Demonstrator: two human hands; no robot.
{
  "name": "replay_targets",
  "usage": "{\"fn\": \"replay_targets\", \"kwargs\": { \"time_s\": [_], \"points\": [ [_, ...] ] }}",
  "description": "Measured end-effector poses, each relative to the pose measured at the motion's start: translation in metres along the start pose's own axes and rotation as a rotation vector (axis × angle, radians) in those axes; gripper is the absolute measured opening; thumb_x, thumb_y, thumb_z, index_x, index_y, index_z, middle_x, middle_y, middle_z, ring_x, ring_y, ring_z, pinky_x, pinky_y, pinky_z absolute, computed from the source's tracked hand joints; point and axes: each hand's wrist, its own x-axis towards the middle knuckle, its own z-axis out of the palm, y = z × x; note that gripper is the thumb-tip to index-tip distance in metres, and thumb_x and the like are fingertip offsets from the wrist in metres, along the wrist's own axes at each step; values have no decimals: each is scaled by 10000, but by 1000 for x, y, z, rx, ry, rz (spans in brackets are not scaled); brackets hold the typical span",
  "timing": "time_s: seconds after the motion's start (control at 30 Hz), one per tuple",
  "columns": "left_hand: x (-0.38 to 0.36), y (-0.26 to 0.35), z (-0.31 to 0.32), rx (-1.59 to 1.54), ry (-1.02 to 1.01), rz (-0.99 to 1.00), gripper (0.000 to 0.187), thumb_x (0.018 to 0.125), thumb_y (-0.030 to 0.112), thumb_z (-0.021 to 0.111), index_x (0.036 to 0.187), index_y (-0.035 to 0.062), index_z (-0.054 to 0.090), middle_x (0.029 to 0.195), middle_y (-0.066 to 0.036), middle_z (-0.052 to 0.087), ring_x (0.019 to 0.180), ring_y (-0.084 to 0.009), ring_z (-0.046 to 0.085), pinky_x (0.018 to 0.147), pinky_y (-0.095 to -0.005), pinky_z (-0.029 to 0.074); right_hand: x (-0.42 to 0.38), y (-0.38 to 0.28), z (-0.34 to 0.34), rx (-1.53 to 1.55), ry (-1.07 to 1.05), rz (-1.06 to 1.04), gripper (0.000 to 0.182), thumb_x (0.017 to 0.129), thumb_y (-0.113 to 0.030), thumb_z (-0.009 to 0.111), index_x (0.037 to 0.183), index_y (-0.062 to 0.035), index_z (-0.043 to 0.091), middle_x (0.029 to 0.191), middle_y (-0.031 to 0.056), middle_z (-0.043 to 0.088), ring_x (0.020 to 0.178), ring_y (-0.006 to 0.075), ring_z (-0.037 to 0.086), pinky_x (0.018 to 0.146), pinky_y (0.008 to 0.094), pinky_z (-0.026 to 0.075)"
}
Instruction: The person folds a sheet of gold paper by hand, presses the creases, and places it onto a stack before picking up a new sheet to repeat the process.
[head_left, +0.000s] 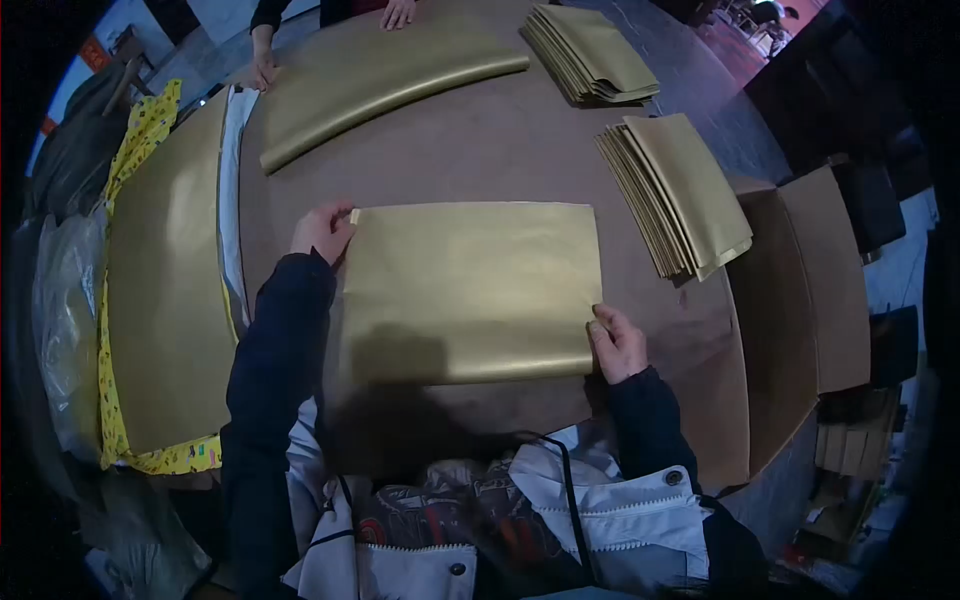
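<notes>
A sheet of gold paper [470,290] lies flat in front of me, its near edge rounded like a fold. My left hand [322,232] has closed on its far left corner, with the thumb and fingertips at the edge. Lower down on the opposite side, my right hand [618,343] pinches the paper's right edge near the rounded fold. Some fingertips of both hands are hidden by the paper or by the hands themselves.
Folded gold papers [690,195] are stacked at right, with another stack [595,55] behind. A large gold sheet [380,85] curls across the far side, touched by another person's hands [398,13]. More gold sheets [165,280] lie left; an open cardboard box [800,300] stands right.
</notes>
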Motion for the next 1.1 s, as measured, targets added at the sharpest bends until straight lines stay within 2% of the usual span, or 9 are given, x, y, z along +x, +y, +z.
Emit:
{"fn": "replay_targets", "kwargs": {
  "time_s": [0.03,0.23,0.33,0.43,0.73,0.8,0.83,0.93,1.1],
  "points": [
    [-2,5,-2,29,-6,-7,320,783,147,633,1092,68,654,859,-147,677,785,-287,656,732,-351,515,1,4,0,-17,23,-69,331,892,-173,587,1153,29,570,1040,223,654,966,275,651,834,346,499],
    [-2,1,-1,61,27,0,305,799,145,621,1093,65,649,873,-161,670,808,-289,653,741,-355,515,1,-5,0,-63,14,-1,360,893,-203,586,1166,31,565,1038,230,655,980,304,649,832,363,506],
    [-1,-3,0,54,-9,-85,303,797,137,626,1091,66,650,877,-164,670,822,-292,652,754,-356,514,-3,-21,-2,-38,-10,37,367,895,-225,580,1171,17,568,1030,231,657,966,333,650,827,381,507],
    [3,-14,3,-18,-10,-50,303,793,124,634,1089,64,650,866,-157,670,808,-282,651,755,-357,513,-1,0,1,-84,10,-33,360,894,-223,573,1175,2,570,988,238,661,929,350,655,805,394,510],
    [4,-12,1,27,-39,-54,331,790,161,634,1105,59,648,854,-145,678,776,-270,655,740,-338,510,-7,-15,-2,-95,-1,-27,296,882,-208,571,1075,9,629,953,227,664,897,356,654,783,390,513],
    [3,-8,1,-46,-51,-113,336,787,156,629,1108,56,648,881,-154,681,805,-271,660,752,-339,512,-9,-17,-2,-100,-5,-29,296,882,-206,570,1077,8,629,951,227,664,892,354,655,781,389,513],
    [2,-6,-1,40,-36,-67,340,787,151,621,1112,54,647,907,-164,681,827,-273,661,764,-345,514,-9,-18,-3,-105,-11,-33,296,882,-204,569,1080,7,629,949,227,664,888,353,656,779,388,514],
    [3,-11,1,12,-44,-65,341,789,148,619,1119,65,648,937,-170,680,852,-278,661,777,-349,514,-8,-23,-4,-151,0,-43,292,880,-203,570,1073,8,630,947,227,665,886,345,659,778,384,515],
    [3,-1,-2,59,-58,-111,322,802,146,613,1116,84,653,924,-161,687,846,-286,664,767,-361,514,-7,-24,-2,-140,32,-36,308,875,-220,579,1083,3,623,942,237,664,889,351,657,781,389,513]
  ]
}}
